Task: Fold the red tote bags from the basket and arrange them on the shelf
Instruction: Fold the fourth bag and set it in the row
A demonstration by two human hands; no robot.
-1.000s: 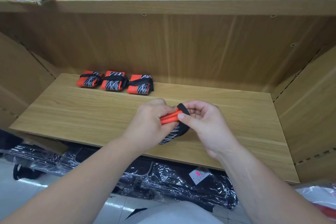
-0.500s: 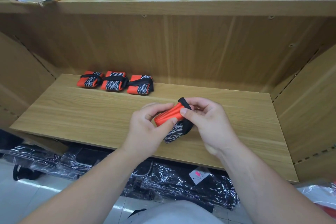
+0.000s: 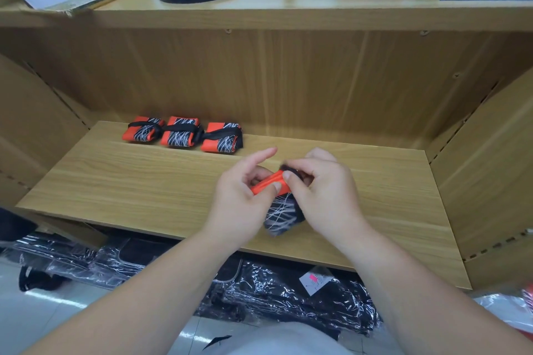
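Rolled red tote bag (image 3: 274, 185) held above the shelf (image 3: 144, 181) front-centre. Left hand (image 3: 245, 199) pinches its red end, index finger straight. Right hand (image 3: 320, 193) grips the black strap end. Three folded bags (image 3: 183, 135) in a row at back-left.

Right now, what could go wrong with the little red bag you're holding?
1. The rolled bag is only pinched between the left hand and the right hand. I see no strap tied round it, so it might spring open.
2. It is held near the front of the shelf, so a slip could drop it to the floor.
3. Placing it carelessly might bump the three folded bags out of line.
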